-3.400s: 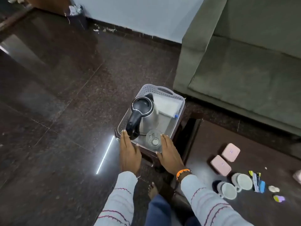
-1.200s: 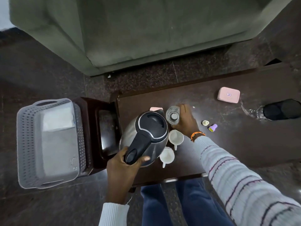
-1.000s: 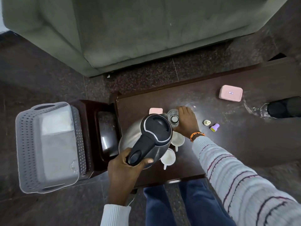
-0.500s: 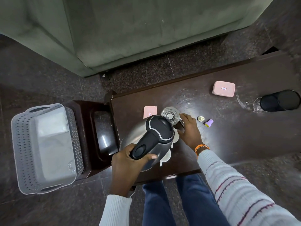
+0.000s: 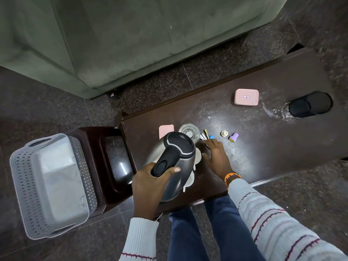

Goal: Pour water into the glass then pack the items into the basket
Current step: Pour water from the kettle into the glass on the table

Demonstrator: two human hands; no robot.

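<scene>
the likeliest slip is water missing the glass: the kettle is tipped forward with its spout hidden beneath the lid, so the stream's landing point cannot be judged from above, and the glass stands unsupported, with nothing seen steadying it. a fast pour could splash the worktop or nudge the glass toward the pink case just beside it. the white cups sit partly under the kettle body and could be clipped if it drops lower. the left hand is closed around the kettle's black handle, thumb laid along the top, wrist bent to hold the kettle tilted toward the glass. the right hand lies loosely open and palm down on the worktop just right of the kettle, fingers near the small pens; it grips nothing that can be seen. the glass stands upright just beyond the kettle's lid, and how full it is cannot be told. the basket sits well apart to the left on a low stool, with only a pale folded item showing inside.
</scene>
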